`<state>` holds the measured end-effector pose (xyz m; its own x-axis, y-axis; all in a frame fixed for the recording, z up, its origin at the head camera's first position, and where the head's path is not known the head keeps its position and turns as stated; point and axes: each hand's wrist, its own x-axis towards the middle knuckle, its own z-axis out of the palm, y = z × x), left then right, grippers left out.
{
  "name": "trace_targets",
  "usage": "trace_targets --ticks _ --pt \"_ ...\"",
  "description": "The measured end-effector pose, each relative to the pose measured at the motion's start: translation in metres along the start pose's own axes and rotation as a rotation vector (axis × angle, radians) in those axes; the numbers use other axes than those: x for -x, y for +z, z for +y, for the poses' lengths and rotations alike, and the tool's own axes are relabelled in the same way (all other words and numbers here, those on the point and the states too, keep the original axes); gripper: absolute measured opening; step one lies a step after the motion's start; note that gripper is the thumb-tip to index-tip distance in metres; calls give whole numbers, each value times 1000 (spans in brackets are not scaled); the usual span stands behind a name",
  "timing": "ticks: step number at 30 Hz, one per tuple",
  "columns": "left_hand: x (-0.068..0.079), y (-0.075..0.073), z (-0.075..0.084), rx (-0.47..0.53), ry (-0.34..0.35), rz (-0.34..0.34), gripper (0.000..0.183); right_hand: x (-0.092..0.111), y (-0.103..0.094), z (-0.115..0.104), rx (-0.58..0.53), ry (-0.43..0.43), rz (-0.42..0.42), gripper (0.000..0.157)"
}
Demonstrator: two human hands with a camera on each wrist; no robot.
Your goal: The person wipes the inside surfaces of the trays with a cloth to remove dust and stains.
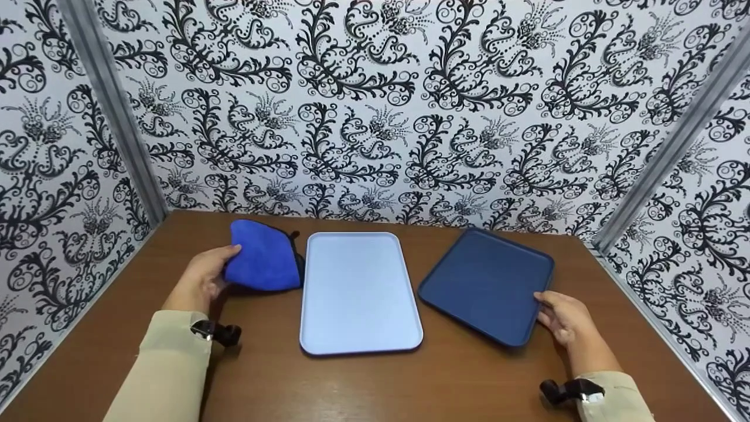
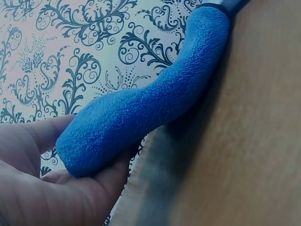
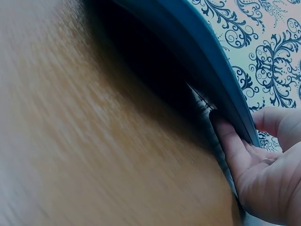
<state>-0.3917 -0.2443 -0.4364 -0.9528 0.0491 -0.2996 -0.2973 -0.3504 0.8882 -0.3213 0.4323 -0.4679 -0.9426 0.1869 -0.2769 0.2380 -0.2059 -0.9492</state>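
On the left, a folded blue cloth [image 1: 263, 258] with a dark edge is pinched at its left side by my left hand [image 1: 206, 269]. In the left wrist view, thumb and fingers grip the thick fold of the fuzzy cloth [image 2: 136, 110]. My right hand [image 1: 563, 316] holds the lower right edge of a dark blue tray [image 1: 489, 287], thumb on top and fingers beneath. That tray is turned at an angle, and the right wrist view shows its held edge [image 3: 225, 89] raised off the table. Between the hands lies a light blue tray [image 1: 360, 293], flat, touched by neither hand.
A brown wooden table [image 1: 363, 387] carries everything. Behind it rises a wall [image 1: 375, 117] with black scroll patterns on white, and grey metal posts [image 1: 111, 111] stand at the corners. The cloth's right edge lies close beside the light blue tray.
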Motion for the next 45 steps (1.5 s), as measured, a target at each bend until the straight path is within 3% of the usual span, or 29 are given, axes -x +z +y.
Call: trace_targets --ticks 3,9,14,24,30,39,42,43,45 --pt "1 -1 -2 6 -8 20 15 0 1 -1 7 -3 -6 69" --pt "2 -3 -4 -1 -35 39 12 -1 1 -2 -41 9 -3 8" --pt "2 -2 -5 12 -48 17 16 0 2 -1 -85 11 -23 25" --pt "3 -1 -5 36 -32 15 20 2 5 -2 -189 18 -46 28" --pt "5 -1 -5 56 1 4 8 4 7 -1 -203 -11 -42 30" --pt "10 1 -1 43 62 -7 20 5 9 -3 -274 -12 -54 31" --pt "13 3 1 28 79 -10 9 5 10 -3 -289 -2 -58 29" --pt "15 4 2 25 83 -8 10 5 11 -3 -288 -4 -59 29" --pt "16 6 3 13 90 1 29 6 12 -2 -286 -15 -65 30"
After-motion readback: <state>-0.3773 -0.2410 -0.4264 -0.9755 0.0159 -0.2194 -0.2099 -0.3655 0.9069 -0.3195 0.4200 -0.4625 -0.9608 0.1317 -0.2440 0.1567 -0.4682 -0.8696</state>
